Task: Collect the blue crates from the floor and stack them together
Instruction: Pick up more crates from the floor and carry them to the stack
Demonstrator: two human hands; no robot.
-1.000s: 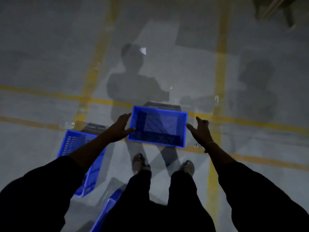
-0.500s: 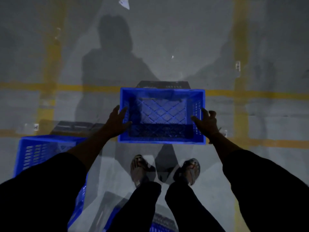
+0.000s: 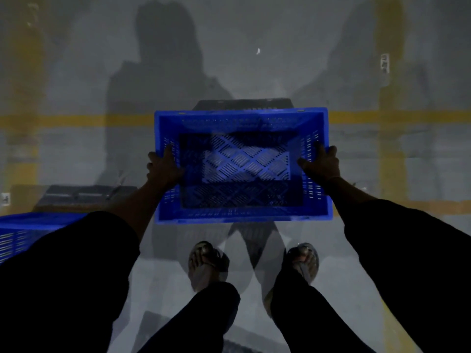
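An empty blue crate [image 3: 242,121] with a lattice floor and slotted walls sits on the grey floor just ahead of my feet. My left hand [image 3: 163,166] grips its left rim, thumb inside the wall and fingers outside. On the opposite rim my right hand [image 3: 322,164] grips the same way. A second blue crate [image 3: 23,233] shows at the left edge, mostly hidden behind my left sleeve.
Yellow painted lines [image 3: 76,120] cross the concrete floor, one running under the crate, with uprights at far left and right. My sandalled feet [image 3: 206,261] stand close behind the crate. My shadow falls across the floor ahead. The scene is dim.
Both hands have closed onto the crate's side rims, from hovering beside it. The view has moved nearer, so the crate looks larger; the left crate has slid toward the frame edge.
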